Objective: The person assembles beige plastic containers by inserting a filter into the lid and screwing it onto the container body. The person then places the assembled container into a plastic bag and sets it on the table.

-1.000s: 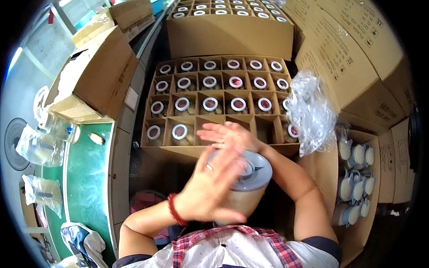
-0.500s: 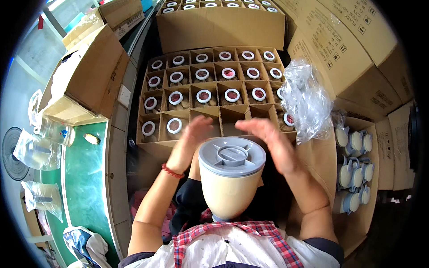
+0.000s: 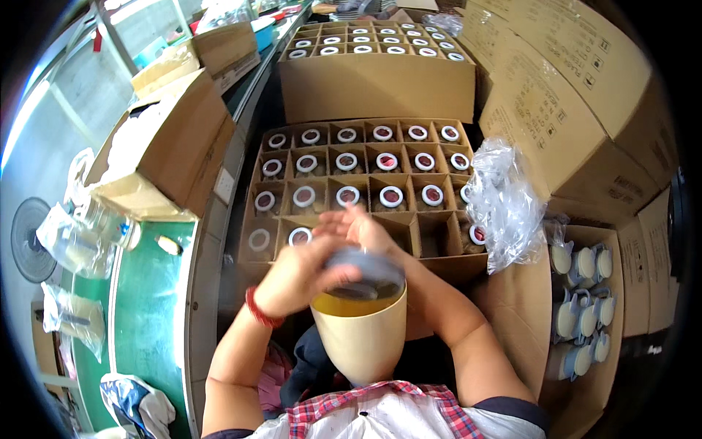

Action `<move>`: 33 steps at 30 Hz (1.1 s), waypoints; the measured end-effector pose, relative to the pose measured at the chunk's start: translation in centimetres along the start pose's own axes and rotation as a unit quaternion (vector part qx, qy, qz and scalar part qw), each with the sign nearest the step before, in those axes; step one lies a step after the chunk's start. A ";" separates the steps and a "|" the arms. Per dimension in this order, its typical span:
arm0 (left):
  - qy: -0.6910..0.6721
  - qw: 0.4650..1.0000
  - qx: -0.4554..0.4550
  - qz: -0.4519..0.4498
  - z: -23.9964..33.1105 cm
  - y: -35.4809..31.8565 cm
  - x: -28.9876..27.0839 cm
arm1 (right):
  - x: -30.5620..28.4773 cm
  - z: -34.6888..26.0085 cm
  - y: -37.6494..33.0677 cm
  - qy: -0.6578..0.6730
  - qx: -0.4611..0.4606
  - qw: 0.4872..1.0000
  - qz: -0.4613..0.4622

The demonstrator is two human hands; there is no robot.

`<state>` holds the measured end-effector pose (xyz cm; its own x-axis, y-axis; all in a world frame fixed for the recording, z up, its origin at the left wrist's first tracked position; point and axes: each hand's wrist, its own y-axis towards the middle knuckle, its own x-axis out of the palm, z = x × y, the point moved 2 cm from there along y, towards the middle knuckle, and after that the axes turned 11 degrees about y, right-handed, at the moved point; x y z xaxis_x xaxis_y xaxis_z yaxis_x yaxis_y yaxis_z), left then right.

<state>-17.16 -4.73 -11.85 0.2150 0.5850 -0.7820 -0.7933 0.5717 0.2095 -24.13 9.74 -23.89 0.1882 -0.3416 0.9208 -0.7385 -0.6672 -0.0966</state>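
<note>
A cream, bucket-shaped vessel (image 3: 362, 336) with a yellowish inside stands between my legs, against my apron. Its round grey lid (image 3: 376, 274) is lifted and tilted over the mouth, blurred by motion. My left hand (image 3: 296, 274), with a red bead bracelet at the wrist, grips the lid's left edge, thumb on top. Just beyond the lid, my right hand (image 3: 362, 233) reaches across to the left with its fingers stretched out, near the left fingers. Whether the right palm touches the lid is hidden.
Ahead is a divided carton (image 3: 365, 124) of white-rimmed flask liners; another carton (image 3: 380, 88) stands behind it. Clear plastic bags (image 3: 504, 205) lie on its right side. At right, a carton (image 3: 512, 314) holds lidded jugs (image 3: 583, 322). A green bench (image 3: 146, 300) runs along the left.
The grey lid has come off the vessel's rim into my left hand. My hands have moved from apart to close together over the vessel. The view has tilted upward.
</note>
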 end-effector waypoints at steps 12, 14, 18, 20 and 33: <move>-0.414 0.823 -0.164 0.352 -6.4 -3.6 1.3 | 11.5 -2.3 -1.7 -0.900 -0.350 0.186 -0.179; -0.427 0.809 -0.163 0.371 -6.3 -4.1 1.0 | 11.9 -2.1 -0.6 -0.955 -0.161 0.245 -0.052; -0.424 0.792 -0.170 0.406 -6.7 -5.5 0.1 | 13.3 -1.0 0.3 -0.932 -0.264 0.241 -0.063; -0.437 0.786 -0.147 0.412 -6.7 -5.8 0.3 | 13.3 -0.4 0.5 -0.892 -0.377 0.190 -0.162; -0.393 0.792 -0.154 0.440 -8.0 -7.2 0.3 | 14.5 1.7 3.6 -0.934 -0.242 0.217 -0.145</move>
<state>-15.92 -13.27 -18.34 -0.3064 0.9258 0.2212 -0.9084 -0.3538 0.2226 -22.89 1.27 -11.56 -0.1275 -0.3051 -0.9438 -0.4159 -0.8474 0.3301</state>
